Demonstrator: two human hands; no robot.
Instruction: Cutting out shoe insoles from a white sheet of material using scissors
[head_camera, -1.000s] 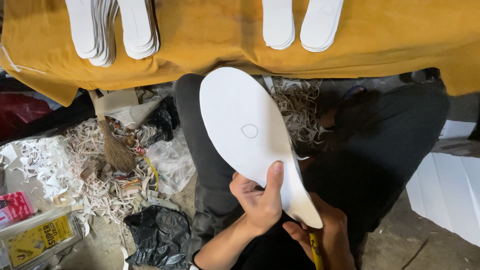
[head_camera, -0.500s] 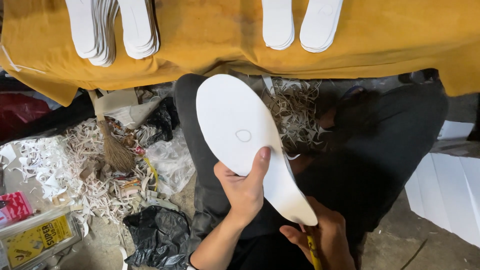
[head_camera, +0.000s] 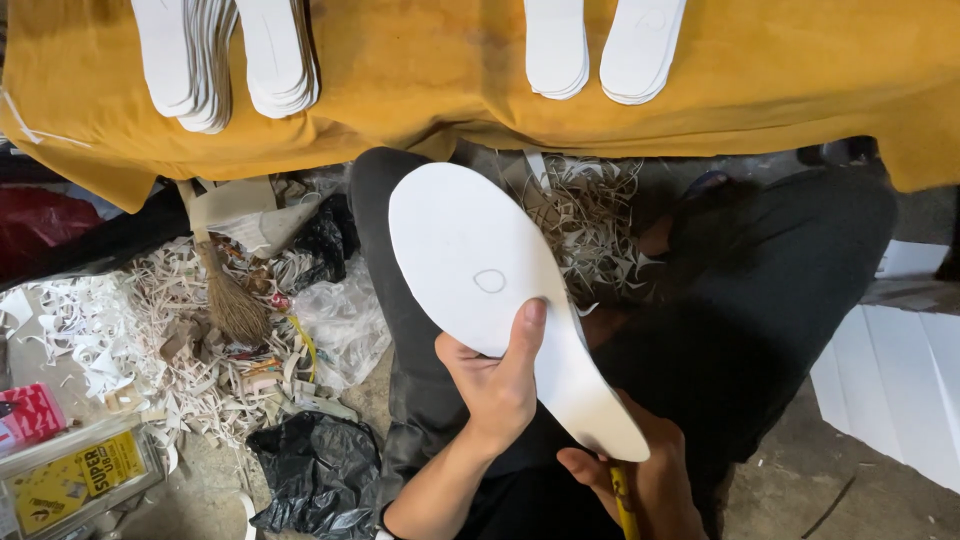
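Since the earlier frames, the white insole blank has shifted left and slightly lower in the view, and the left hand has moved further up along its edge. Left hand: closed on the insole blank at mid-length, thumb pressed flat on the upper face, fingers hidden beneath. Right hand: positioned under the heel end of the blank, curled around a yellow tool handle; the tool's working end is hidden behind the blank. Insole blank: held above the person's lap, toe end pointing up-left, heel end down-right, a small pencilled oval visible on its face. Surroundings: stacks of white cut insoles rest on a mustard-yellow cloth along the top edge. Paper trimmings, a small broom and a black plastic bag lie on the floor to the left
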